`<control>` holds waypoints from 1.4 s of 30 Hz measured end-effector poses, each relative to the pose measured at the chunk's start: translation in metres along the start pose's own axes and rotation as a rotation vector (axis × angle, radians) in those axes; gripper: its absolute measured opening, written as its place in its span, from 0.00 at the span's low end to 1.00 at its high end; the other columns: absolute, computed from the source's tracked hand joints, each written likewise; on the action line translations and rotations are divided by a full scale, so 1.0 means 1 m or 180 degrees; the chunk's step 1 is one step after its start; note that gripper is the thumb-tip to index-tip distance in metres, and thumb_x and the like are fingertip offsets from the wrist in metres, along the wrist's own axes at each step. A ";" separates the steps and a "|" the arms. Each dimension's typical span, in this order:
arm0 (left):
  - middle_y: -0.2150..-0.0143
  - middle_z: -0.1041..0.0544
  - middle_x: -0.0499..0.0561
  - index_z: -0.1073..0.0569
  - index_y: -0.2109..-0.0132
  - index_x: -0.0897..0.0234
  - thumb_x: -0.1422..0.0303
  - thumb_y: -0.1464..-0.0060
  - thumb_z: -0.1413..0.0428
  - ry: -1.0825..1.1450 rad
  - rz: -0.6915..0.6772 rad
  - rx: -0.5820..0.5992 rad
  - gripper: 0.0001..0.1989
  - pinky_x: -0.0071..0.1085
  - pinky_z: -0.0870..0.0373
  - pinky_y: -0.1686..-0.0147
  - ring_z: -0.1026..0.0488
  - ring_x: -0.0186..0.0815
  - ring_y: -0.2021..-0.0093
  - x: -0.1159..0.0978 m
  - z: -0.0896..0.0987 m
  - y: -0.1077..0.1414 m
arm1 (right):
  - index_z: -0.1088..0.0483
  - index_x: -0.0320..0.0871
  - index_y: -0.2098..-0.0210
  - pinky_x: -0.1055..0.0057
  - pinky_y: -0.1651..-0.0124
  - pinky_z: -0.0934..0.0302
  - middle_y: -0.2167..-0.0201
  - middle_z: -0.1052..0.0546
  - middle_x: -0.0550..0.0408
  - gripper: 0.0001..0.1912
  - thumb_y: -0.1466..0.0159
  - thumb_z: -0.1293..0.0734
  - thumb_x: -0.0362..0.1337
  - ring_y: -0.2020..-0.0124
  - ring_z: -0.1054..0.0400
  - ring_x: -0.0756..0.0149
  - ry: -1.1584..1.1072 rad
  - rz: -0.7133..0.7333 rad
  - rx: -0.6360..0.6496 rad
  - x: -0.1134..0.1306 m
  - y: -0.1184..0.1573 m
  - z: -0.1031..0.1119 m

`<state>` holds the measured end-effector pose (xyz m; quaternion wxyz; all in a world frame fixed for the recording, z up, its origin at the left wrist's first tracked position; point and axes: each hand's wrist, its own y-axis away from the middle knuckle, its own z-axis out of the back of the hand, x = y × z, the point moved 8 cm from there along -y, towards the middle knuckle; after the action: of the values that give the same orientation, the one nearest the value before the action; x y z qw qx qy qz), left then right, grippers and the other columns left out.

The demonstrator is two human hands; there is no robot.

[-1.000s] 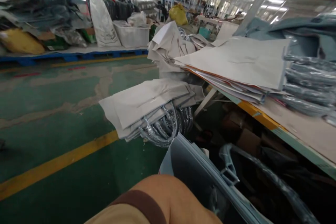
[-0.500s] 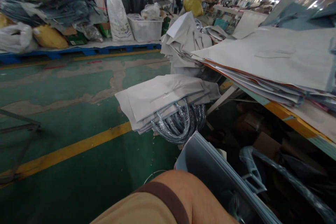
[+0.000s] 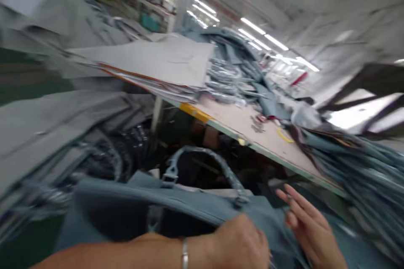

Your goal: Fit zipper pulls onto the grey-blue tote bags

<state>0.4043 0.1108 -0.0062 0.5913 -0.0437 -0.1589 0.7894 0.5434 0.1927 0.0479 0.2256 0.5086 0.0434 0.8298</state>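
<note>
A blue-grey handbag lies low in front of me, its handle wrapped in clear plastic and standing up. My left hand, with a silver bracelet at the wrist, reaches across from the left in front of the bag. Its fingers are curled closed, and what they grip is hidden. To the right, my right hand is raised beside the bag with index and middle fingers stretched out. A tiny dark spot shows near those fingertips, too blurred to name.
A worktable runs diagonally behind the bag, carrying light grey sheets and plastic-wrapped pieces. More grey bags with wrapped handles lie at left. Blue-grey material is heaped at right.
My view has swung right and closer to the blue-grey bag and table. Both hands have come into view; earlier only a bare limb and tan cloth showed at the bottom.
</note>
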 end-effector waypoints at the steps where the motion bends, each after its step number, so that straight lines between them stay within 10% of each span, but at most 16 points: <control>1: 0.61 0.23 0.61 0.30 0.47 0.76 0.65 0.33 0.53 0.0239 0.0088 -0.0484 0.18 0.32 0.28 0.71 0.24 0.38 0.66 0.003 0.005 -0.007 | 0.25 0.44 0.51 0.74 0.79 0.35 0.53 0.23 0.43 0.25 0.45 0.22 0.45 0.82 0.36 0.75 -0.0113 -0.0070 -0.0098 0.003 0.002 0.013; 4: 0.66 0.21 0.60 0.28 0.54 0.75 0.72 0.38 0.52 0.1312 0.0984 -0.1908 0.12 0.34 0.30 0.73 0.24 0.41 0.69 0.030 0.010 -0.002 | 0.22 0.47 0.53 0.72 0.73 0.31 0.54 0.22 0.44 0.20 0.45 0.22 0.43 0.78 0.30 0.70 -0.0397 -0.0037 0.0003 0.013 -0.007 0.012; 9: 0.66 0.20 0.58 0.27 0.58 0.72 0.77 0.38 0.57 0.1372 0.1401 -0.2437 0.13 0.33 0.31 0.72 0.23 0.40 0.69 0.040 0.005 0.010 | 0.22 0.48 0.53 0.71 0.68 0.27 0.61 0.19 0.47 0.18 0.42 0.23 0.43 0.73 0.24 0.64 -0.0556 0.0062 0.0382 0.021 -0.022 -0.024; 27: 0.69 0.20 0.54 0.26 0.61 0.69 0.79 0.39 0.55 0.1389 0.1630 -0.2588 0.13 0.30 0.34 0.76 0.24 0.35 0.72 0.078 -0.023 0.016 | 0.24 0.42 0.58 0.67 0.57 0.25 0.63 0.20 0.49 0.15 0.41 0.24 0.43 0.64 0.22 0.61 -0.0793 -0.0405 0.0699 -0.030 -0.073 -0.070; 42: 0.70 0.21 0.50 0.27 0.60 0.69 0.79 0.35 0.59 0.1496 0.1713 -0.2586 0.16 0.28 0.35 0.75 0.25 0.32 0.72 0.095 -0.037 0.021 | 0.23 0.46 0.62 0.75 0.61 0.33 0.67 0.21 0.60 0.04 0.37 0.28 0.37 0.67 0.27 0.70 0.2298 0.1967 -0.0357 0.043 -0.093 -0.089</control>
<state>0.3663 0.2031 -0.0367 0.3233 -0.4834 -0.2980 0.7570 0.4812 0.3082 0.0130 -0.0340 0.1640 -0.0791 0.9827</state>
